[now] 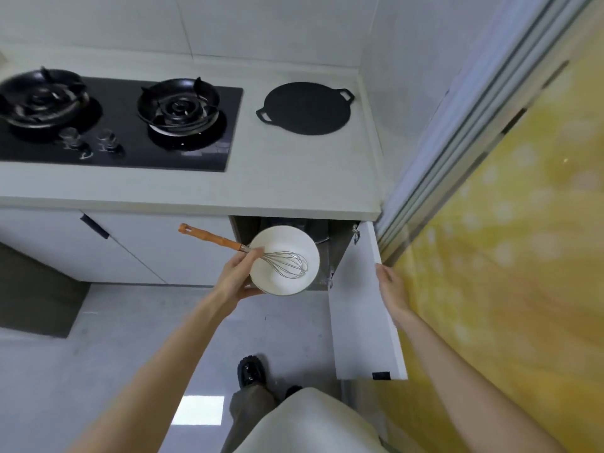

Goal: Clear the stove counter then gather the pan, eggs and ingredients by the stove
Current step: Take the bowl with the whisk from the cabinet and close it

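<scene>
Head view: we look down at both our bare arms in front of a white counter [294,181].
Left hand [237,277]: it holds a white bowl [289,237], with the thumb over the near rim and the fingers under it.
Bowl: it is in the air, just in front of the open cabinet [318,233] under the counter, and lower than the counter edge.
Whisk [214,238]: its wire head lies inside the bowl. The orange handle sticks out over the rim, above the left hand and pointing away to the left. The thumb seems to press the neck of the whisk to the rim.
Right hand [390,287]: the fingers are straight and lie against the outer side of the open cabinet door [361,315], near its top corner. It grips nothing that we can see.
Door: it stands between our two hands, swung out toward us.
Pan [305,107]: flat, black, with two small ear handles. It lies on the counter far beyond both hands, just to the right of the stove [114,125] and not touching it.
Stove: a black glass top with two burners and two knobs, beyond the left hand and to its left.
Right of the right hand: a yellow sliding door [506,256].
Below the hands: a grey floor and one black shoe [250,371]; a dark mat [36,302] lies far to the left.
</scene>
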Available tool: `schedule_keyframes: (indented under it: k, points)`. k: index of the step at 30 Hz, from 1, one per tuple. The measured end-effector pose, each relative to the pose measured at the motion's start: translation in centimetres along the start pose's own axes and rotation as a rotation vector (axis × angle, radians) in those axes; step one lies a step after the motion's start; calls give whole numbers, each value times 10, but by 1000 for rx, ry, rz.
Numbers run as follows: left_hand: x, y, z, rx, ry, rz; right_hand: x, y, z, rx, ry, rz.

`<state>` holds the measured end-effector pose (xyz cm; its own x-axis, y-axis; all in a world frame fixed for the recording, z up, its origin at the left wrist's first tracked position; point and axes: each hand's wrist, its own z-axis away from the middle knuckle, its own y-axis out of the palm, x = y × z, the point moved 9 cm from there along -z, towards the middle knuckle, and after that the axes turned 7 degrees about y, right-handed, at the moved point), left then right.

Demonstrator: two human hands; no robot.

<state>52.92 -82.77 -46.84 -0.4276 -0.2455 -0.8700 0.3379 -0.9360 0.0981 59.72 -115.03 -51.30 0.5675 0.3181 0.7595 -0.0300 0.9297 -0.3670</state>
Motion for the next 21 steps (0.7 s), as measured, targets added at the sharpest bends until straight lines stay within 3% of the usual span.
schedule_keyframes:
  k: [2,6,13,18,21]
  points:
    - [1,-1,0,8,5,-2,-19,-6,-1,2,56,145]
    - [5,1,1,20,2,7,-51,6,6,164,154,381]
    - [8,-1,3,6,-20,19,-38,20,19,157,105,546]
    - [-1,-3,-1,5,-9,33,-20,51,29,273,83,419]
    - [-10,-10,-5,-12,-4,29,-15,75,26,343,214,225]
